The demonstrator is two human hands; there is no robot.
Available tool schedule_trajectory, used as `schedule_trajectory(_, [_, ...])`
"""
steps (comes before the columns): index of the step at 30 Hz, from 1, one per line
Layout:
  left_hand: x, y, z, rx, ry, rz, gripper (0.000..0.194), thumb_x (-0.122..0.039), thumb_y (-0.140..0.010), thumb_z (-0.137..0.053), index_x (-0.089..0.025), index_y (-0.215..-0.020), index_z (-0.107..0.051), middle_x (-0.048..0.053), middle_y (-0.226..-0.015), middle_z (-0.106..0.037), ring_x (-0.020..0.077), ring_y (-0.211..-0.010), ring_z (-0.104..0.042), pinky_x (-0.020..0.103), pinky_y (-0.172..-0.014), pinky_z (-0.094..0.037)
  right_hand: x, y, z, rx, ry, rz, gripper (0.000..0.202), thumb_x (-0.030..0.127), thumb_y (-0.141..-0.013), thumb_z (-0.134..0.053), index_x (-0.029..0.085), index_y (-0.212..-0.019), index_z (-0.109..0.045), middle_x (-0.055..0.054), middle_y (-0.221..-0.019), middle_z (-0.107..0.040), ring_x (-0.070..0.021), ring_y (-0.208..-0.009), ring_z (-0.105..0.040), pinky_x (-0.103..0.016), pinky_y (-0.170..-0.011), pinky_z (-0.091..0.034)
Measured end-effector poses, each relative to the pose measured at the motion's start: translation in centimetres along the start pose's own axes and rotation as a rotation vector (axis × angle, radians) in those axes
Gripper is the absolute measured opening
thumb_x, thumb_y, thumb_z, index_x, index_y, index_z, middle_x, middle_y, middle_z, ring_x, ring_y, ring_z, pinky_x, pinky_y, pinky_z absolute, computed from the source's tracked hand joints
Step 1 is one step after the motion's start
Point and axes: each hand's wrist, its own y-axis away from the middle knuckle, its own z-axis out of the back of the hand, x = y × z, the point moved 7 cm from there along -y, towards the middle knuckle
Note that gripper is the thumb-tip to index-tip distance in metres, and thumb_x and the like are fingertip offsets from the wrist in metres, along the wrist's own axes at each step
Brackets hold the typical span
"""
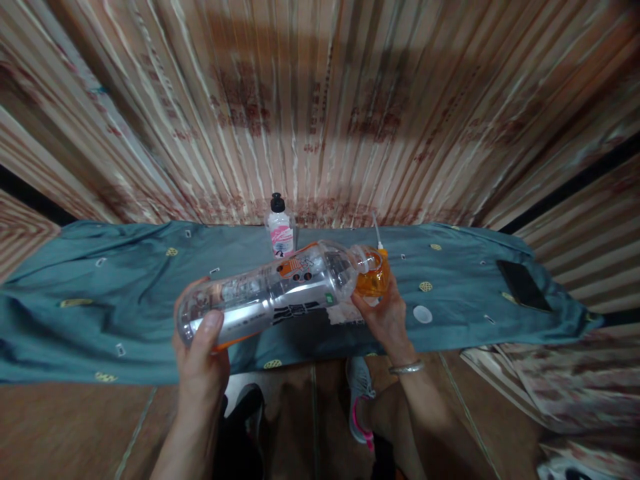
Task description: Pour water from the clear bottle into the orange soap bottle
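Observation:
A large clear plastic bottle (270,293) with a silver and orange label lies nearly level above the table, its mouth pointing right. My left hand (203,347) is wrapped round its base end. A small container of orange liquid (374,277) is gripped in my right hand (385,313), just at the large bottle's open mouth. The bottle's neck overlaps the container, so whether they touch is unclear. Behind the large bottle stands a clear pump bottle (281,230) with a black top and pink label.
A green patterned cloth (135,287) covers the narrow table. On it are a white round cap (423,314), a crumpled pale tissue or wrapper (345,313) and, at the right, a dark phone (523,285). Patterned curtains (320,120) hang behind and at the sides.

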Motion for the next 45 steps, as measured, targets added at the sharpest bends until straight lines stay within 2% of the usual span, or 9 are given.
schedule_trajectory(4, [-0.15,-0.12,0.03,0.019,-0.008,-0.016,0.068,-0.049,-0.037,-0.109,-0.028,-0.099,-0.089,-0.002,-0.089,-0.08,0.0185,-0.079,-0.07,0.024,-0.067,-0.059,0.25,-0.1,-0.04,0.011,-0.001,-0.003,0.089,0.067,-0.082,-0.085,0.016,-0.15,-0.062,-0.022,-0.137,-0.082,-0.0415,-0.124,-0.081,-0.058,-0.103,-0.069])
schedule_trajectory(11, [-0.3,-0.12,0.28,0.016,-0.037,-0.017,0.07,-0.051,-0.039,-0.107,-0.029,-0.103,-0.089,-0.003,-0.096,-0.079,0.0182,-0.084,-0.069,0.024,-0.071,-0.058,0.36,-0.03,0.12,-0.005,0.029,0.001,0.089,0.069,-0.082,-0.082,0.015,-0.15,-0.061,-0.02,-0.126,-0.085,-0.0398,-0.109,-0.085,-0.055,-0.091,-0.071])
schedule_trajectory(16, [-0.48,0.07,0.25,0.012,-0.054,-0.009,0.068,-0.052,-0.038,-0.107,-0.028,-0.099,-0.089,-0.002,-0.098,-0.078,0.0181,-0.085,-0.068,0.023,-0.07,-0.058,0.52,-0.07,0.08,0.009,0.023,0.013,0.085,0.067,-0.084,-0.082,0.015,-0.149,-0.061,-0.022,-0.132,-0.082,-0.0399,-0.116,-0.083,-0.055,-0.097,-0.07])
schedule_trajectory(20, [-0.51,0.07,0.0,0.017,-0.053,-0.017,0.068,-0.052,-0.039,-0.107,-0.029,-0.101,-0.088,-0.003,-0.098,-0.077,0.0183,-0.083,-0.068,0.024,-0.068,-0.058,0.33,-0.06,0.09,0.002,0.014,0.001,0.087,0.068,-0.083,-0.082,0.015,-0.148,-0.062,-0.021,-0.129,-0.084,-0.0399,-0.114,-0.084,-0.055,-0.096,-0.07])
schedule_trajectory(25, [-0.64,0.03,-0.06,0.048,-0.089,-0.046,0.051,-0.054,-0.045,-0.104,-0.026,-0.082,-0.083,0.001,-0.095,-0.077,0.019,-0.087,-0.065,0.024,-0.073,-0.055,0.19,-0.04,0.07,-0.004,0.017,0.004,0.087,0.069,-0.083,-0.08,0.015,-0.148,-0.062,-0.021,-0.129,-0.084,-0.0395,-0.115,-0.084,-0.054,-0.097,-0.07])
schedule_trajectory(27, [-0.7,0.05,0.04,0.055,-0.097,-0.057,0.048,-0.054,-0.048,-0.103,-0.025,-0.08,-0.081,0.002,-0.096,-0.076,0.02,-0.089,-0.065,0.025,-0.074,-0.055,0.13,-0.03,0.06,-0.003,0.02,-0.001,0.088,0.069,-0.082,-0.081,0.015,-0.149,-0.061,-0.021,-0.131,-0.084,-0.0395,-0.117,-0.084,-0.054,-0.099,-0.07])
schedule_trajectory(34, [-0.59,0.07,0.11,0.051,-0.098,-0.057,0.057,-0.05,-0.05,-0.101,-0.026,-0.099,-0.084,0.001,-0.099,-0.075,0.0211,-0.088,-0.065,0.028,-0.074,-0.054,0.33,-0.14,0.05,0.013,-0.007,-0.001,0.088,0.066,-0.082,-0.083,0.016,-0.15,-0.06,-0.021,-0.138,-0.081,-0.0396,-0.125,-0.081,-0.055,-0.105,-0.068])
schedule_trajectory(40, [-0.54,0.13,-0.06,0.044,-0.087,-0.046,0.045,-0.051,-0.048,-0.102,-0.025,-0.077,-0.081,0.003,-0.094,-0.078,0.0215,-0.089,-0.067,0.027,-0.075,-0.056,0.41,-0.23,0.15,0.022,0.008,-0.017,0.088,0.067,-0.081,-0.086,0.017,-0.149,-0.063,-0.021,-0.139,-0.081,-0.0393,-0.125,-0.08,-0.054,-0.104,-0.068])
schedule_trajectory(45, [-0.65,0.15,-0.27,0.042,-0.074,-0.045,0.046,-0.051,-0.045,-0.104,-0.024,-0.073,-0.079,0.002,-0.09,-0.078,0.02,-0.083,-0.067,0.025,-0.068,-0.057,0.31,-0.15,0.08,0.021,0.006,-0.038,0.089,0.069,-0.081,-0.084,0.015,-0.148,-0.063,-0.022,-0.134,-0.082,-0.0403,-0.118,-0.082,-0.054,-0.098,-0.069])
